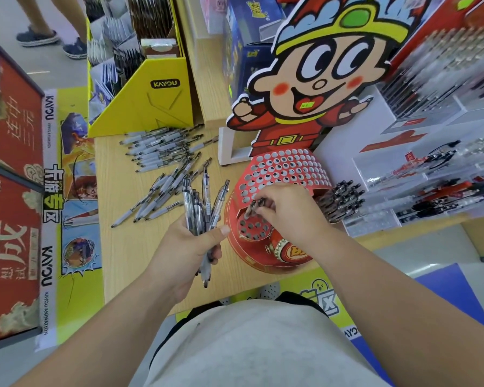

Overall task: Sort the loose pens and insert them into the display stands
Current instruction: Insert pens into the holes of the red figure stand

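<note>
One pen [250, 209] was pinched by the right hand [288, 212] at the red stand [287, 169]; the left hand [187, 247] gripped a bundle [199, 205]; holding the pen upright over one hole seemed wise.

Out past the left hand [190, 247], a yellow KAYOU box [162, 107] stands at the back of the wooden table [123, 247]. Well left of that hand, there's a red poster panel [11, 219]. Far beyond it, dark shoes [37, 37] stand on the floor. Nearer than the right hand [288, 213] and off to its right, there's a blue mat [453, 289].
</note>
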`<control>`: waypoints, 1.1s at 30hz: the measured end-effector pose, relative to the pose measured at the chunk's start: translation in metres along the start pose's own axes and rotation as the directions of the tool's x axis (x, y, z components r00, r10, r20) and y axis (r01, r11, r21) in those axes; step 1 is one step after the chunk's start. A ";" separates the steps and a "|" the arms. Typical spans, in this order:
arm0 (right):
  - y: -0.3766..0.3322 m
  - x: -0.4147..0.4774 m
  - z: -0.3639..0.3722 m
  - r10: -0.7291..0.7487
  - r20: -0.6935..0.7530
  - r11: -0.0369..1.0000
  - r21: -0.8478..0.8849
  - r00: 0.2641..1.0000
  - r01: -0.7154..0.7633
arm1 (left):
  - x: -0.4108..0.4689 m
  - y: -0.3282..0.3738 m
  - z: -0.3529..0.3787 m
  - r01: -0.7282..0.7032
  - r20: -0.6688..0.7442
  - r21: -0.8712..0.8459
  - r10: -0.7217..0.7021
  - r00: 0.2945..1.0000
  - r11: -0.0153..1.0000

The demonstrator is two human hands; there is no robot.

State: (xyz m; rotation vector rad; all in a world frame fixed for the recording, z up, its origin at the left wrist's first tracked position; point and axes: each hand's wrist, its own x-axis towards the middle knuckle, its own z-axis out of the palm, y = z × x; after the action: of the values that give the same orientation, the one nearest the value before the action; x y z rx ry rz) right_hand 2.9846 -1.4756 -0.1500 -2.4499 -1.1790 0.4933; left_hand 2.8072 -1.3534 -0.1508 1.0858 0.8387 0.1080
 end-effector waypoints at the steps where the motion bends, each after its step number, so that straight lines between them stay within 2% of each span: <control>1: 0.000 -0.001 -0.001 0.007 0.014 1.000 -0.001 1.000 -0.007 | -0.001 0.001 0.001 -0.001 0.009 -0.003 0.001 1.000 1.000; 5: -0.006 -0.012 -0.012 0.049 0.007 0.996 0.079 0.999 -0.049 | -0.006 0.008 0.004 -0.007 0.073 0.032 0.004 0.997 0.999; 7: -0.016 -0.020 -0.023 0.114 -0.039 0.962 0.252 0.993 -0.100 | -0.009 0.011 0.006 -0.008 0.118 0.053 0.002 0.993 0.999; 9: -0.029 -0.028 -0.033 0.209 0.014 0.818 0.545 0.978 -0.183 | -0.012 0.015 0.010 -0.020 0.167 0.081 0.006 0.986 0.996; 11: -0.039 -0.034 -0.038 0.267 0.085 0.661 0.709 0.960 -0.247 | -0.013 0.017 0.015 -0.045 0.199 0.115 0.021 0.980 0.992; 19: -0.041 -0.044 -0.037 0.359 0.154 0.478 0.817 0.920 -0.323 | -0.011 0.021 0.027 -0.100 0.268 0.220 0.039 0.963 0.970; 24: -0.039 -0.045 -0.036 0.369 0.190 0.448 0.822 0.910 -0.353 | -0.011 0.020 0.028 -0.081 0.278 0.251 0.008 0.961 0.965; 30: -0.029 -0.043 -0.041 0.375 0.199 0.392 0.851 0.905 -0.350 | -0.005 0.019 0.024 -0.002 0.144 0.215 -0.030 0.989 0.977; 33: -0.018 -0.041 -0.050 0.434 0.147 0.340 0.887 0.889 -0.313 | 0.002 0.014 0.017 0.028 0.065 0.178 -0.040 0.997 0.984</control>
State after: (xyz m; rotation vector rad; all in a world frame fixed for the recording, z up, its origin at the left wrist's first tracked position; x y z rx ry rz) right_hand 2.9717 -1.5069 -0.0919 -1.6666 -0.0924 0.8281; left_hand 2.8237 -1.3576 -0.1367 1.2341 0.8161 -0.0327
